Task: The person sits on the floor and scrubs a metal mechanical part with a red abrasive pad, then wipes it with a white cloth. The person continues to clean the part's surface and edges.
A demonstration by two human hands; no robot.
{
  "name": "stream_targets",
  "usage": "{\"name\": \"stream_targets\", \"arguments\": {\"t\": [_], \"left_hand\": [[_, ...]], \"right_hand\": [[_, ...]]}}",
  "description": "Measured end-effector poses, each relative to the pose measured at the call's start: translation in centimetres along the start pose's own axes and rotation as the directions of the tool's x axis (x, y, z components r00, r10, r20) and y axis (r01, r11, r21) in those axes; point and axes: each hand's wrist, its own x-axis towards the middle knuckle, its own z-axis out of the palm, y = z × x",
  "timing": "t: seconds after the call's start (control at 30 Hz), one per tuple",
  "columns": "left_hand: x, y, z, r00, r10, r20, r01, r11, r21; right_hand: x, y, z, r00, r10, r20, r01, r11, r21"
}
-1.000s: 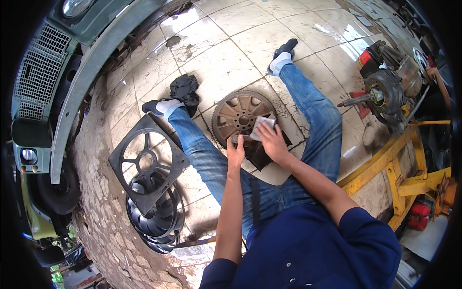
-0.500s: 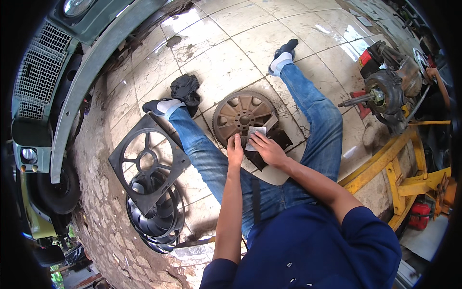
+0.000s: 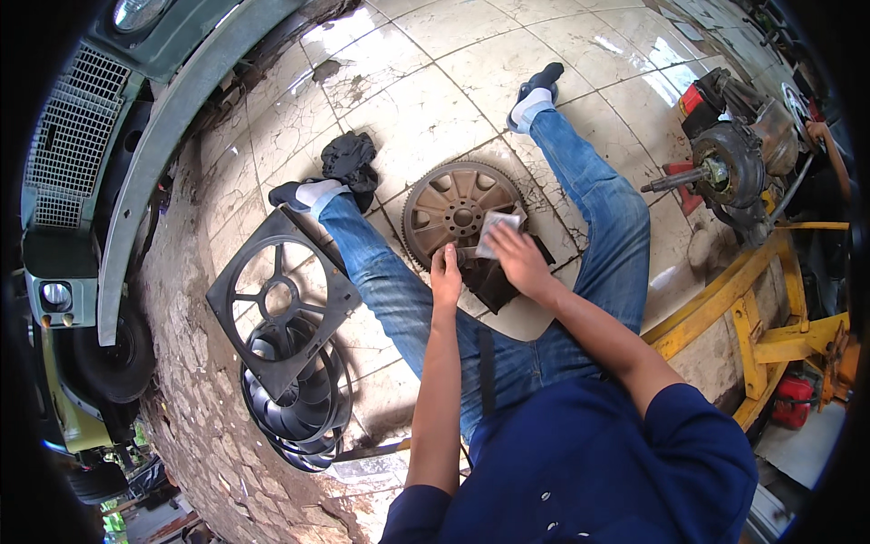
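A rusty brown flywheel (image 3: 428, 201) with a toothed rim lies on the tiles between my legs. At its near edge, my left hand (image 3: 446, 275) has its fingers closed against the rim; their exact grip is partly hidden. My right hand (image 3: 517, 254) presses a small light-grey sheet, which looks like sandpaper (image 3: 490, 220), with its fingers over the flywheel's right side. Under and beside that hand rests a dark, angular metal piece (image 3: 494, 288), tilted against the flywheel's near right part.
To the left lie a black fan shroud (image 3: 237, 255) and black bladed fans (image 3: 317, 399). A crumpled black cloth (image 3: 349, 159) is by my left foot. A greasy axle-like assembly (image 3: 725, 168) and a yellow metal frame (image 3: 707, 304) stand right. A vehicle's bumper (image 3: 168, 118) edges the far left.
My right hand has slid the grey sheet up and to the right over the flywheel. My left hand stays at the near rim.
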Motion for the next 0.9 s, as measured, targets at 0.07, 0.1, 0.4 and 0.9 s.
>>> {"name": "stream_targets", "arguments": {"t": [0.07, 0.1, 0.4, 0.9], "left_hand": [[-0.2, 0.8, 0.4, 1.0, -0.004, -0.007, 0.005, 0.999, 0.047], [-0.2, 1.0, 0.5, 1.0, 0.002, -0.003, -0.002, 0.999, 0.041], [0.1, 0.5, 0.3, 1.0, 0.023, -0.002, -0.023, 0.999, 0.03], [0.0, 0.2, 0.2, 0.999, 0.041, -0.007, -0.041, 0.999, 0.036]], "right_hand": [[0.2, 1.4, 0.1, 0.985, 0.165, -0.046, -0.166, 0.986, -0.014], [0.1, 1.8, 0.2, 0.969, 0.237, -0.07, -0.24, 0.971, -0.026], [-0.6, -1.6, 0.5, 0.985, -0.155, 0.073, 0.148, 0.985, 0.093], [0.0, -1.4, 0.4, 0.997, -0.069, 0.04, 0.064, 0.991, 0.114]]}}
